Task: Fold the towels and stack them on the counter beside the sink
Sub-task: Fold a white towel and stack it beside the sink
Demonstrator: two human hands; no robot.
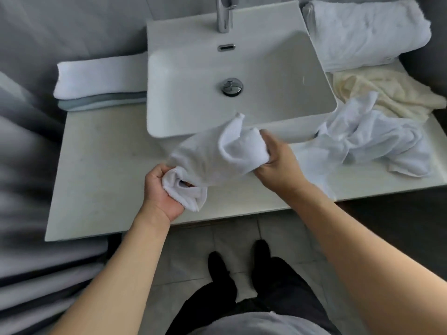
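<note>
Pale counter (101,146) runs around the sink (242,76). Over its front edge I hold a white towel (212,155) bunched between both hands: my left hand (162,189) has fingers curled around one end, my right hand (275,160) grips the other. Folded stack (99,85) sits left; crumpled towels (370,139) lie right.

We reach both bare forearms forward. Our left hand (162,189) lies palm up, fingers (169,170) curled round a bunched end of the white towel (212,155). Our right hand (275,160), held higher, grips the towel's other end, knuckles up.
</note>
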